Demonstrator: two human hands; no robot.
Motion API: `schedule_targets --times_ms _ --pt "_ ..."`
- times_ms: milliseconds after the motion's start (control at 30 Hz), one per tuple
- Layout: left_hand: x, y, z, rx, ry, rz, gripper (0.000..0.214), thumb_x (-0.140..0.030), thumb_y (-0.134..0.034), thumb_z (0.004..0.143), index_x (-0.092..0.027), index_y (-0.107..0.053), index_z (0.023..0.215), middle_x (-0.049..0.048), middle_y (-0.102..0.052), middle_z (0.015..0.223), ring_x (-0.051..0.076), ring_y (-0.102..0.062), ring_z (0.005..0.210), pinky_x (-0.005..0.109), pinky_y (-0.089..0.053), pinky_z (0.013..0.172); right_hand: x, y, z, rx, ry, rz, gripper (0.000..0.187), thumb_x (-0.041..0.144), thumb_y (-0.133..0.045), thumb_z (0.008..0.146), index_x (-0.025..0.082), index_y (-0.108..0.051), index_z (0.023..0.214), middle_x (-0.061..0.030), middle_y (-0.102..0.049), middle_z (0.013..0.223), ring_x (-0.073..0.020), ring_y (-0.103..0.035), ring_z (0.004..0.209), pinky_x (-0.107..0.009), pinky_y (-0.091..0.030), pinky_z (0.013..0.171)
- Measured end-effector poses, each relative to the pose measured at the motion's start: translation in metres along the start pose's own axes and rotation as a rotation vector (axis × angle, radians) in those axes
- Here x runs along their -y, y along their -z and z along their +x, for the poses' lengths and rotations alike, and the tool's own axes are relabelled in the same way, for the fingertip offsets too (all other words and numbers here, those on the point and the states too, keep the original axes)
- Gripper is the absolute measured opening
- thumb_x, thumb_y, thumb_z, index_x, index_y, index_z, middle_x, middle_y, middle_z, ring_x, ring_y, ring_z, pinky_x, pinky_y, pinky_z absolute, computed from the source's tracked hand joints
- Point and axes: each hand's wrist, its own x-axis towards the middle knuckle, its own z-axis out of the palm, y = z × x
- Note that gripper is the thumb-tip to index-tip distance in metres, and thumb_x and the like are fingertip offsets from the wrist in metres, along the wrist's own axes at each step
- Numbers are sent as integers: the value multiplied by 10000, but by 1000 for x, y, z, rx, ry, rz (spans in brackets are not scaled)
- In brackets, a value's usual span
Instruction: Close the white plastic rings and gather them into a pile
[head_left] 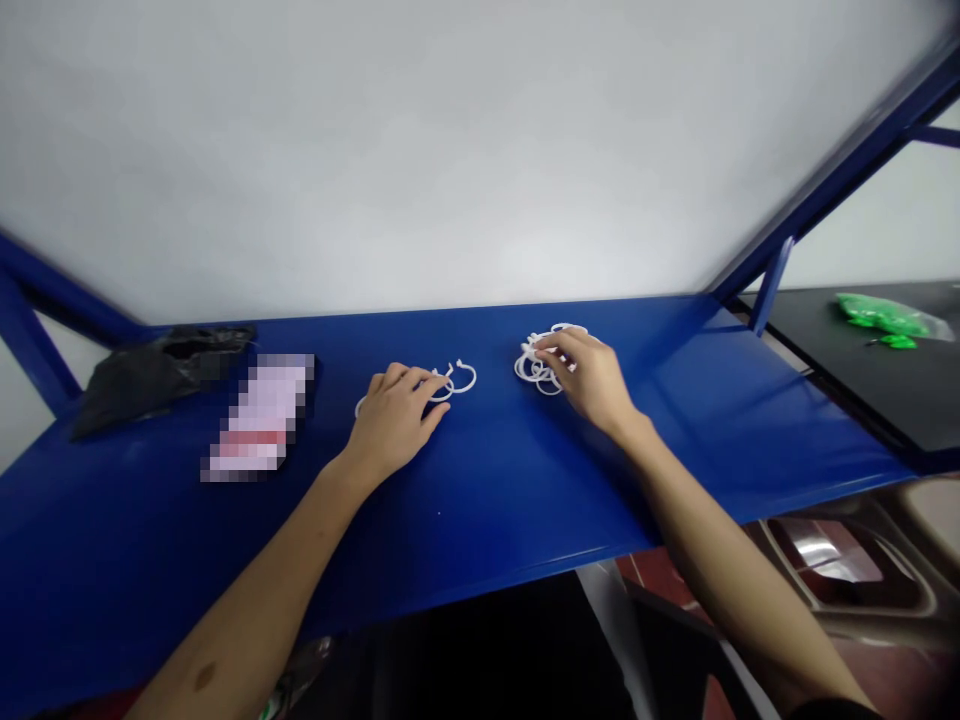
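My left hand (390,420) rests palm down over a few white plastic curtain rings, its fingers spread and its thumb held apart. One open ring (474,378) shows just beyond the fingertips, and parts of other rings are hidden under the hand. Farther right, a loose pile of white curtain rings (529,370) lies tangled on the blue table (480,500). Over the right side of this pile is my right hand (592,375), fingertips touching the rings. A gap shows between its thumb and index finger, and no ring is seen lifted.
A pixelated pinkish object (262,415) lies left of my left hand, with a crumpled black plastic bag (165,370) behind it. Blue frame bars (772,285) rise at the table's sides. Green items in a clear bag (885,315) sit on a black table at right.
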Motion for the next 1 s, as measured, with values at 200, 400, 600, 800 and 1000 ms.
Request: schedule_targets --times_ms 200,400,600,800,1000 --pt "0 -6 -2 104 -14 103 165 -286 -562 952 -207 -696 1007 88 -722 1078 308 -545 1026 463 -420 858 -59 28 -18 92 -30 -72 115 248 -612 947 214 -721 947 -77 -729 955 -226 -614 848 -370 -505 756" --pt "-2 -3 -2 67 39 68 187 -377 -568 951 -224 -676 946 77 -712 1010 301 -538 1016 454 -391 874 -72 20 -31 195 26 -79 117 273 -615 949 246 -726 972 -59 -733 1026 -249 -565 944 -424 -480 876" --pt "-3 -2 -1 78 116 0 102 -309 -600 912 -233 -667 918 63 -698 1034 292 -525 1032 440 -378 864 -76 20 -34 171 19 -169 131 287 -633 939 237 -732 1008 -79 -699 1061 -273 -517 994 -443 -476 889" --pt "-5 -3 -1 54 182 -50 171 -357 -574 926 -236 -675 860 58 -701 988 287 -522 998 454 -365 854 -67 25 -30 105 18 -154 125 259 -612 935 236 -719 995 -74 -699 1018 -265 -555 958 -471 -463 897" --pt "-5 -3 -1 -118 176 -57 176 -362 -573 954 -236 -656 864 54 -698 967 281 -539 984 453 -369 850 -57 23 -33 -55 -15 -157 161 241 -566 953 251 -713 1017 -69 -694 1006 -268 -552 977 -491 -475 899"
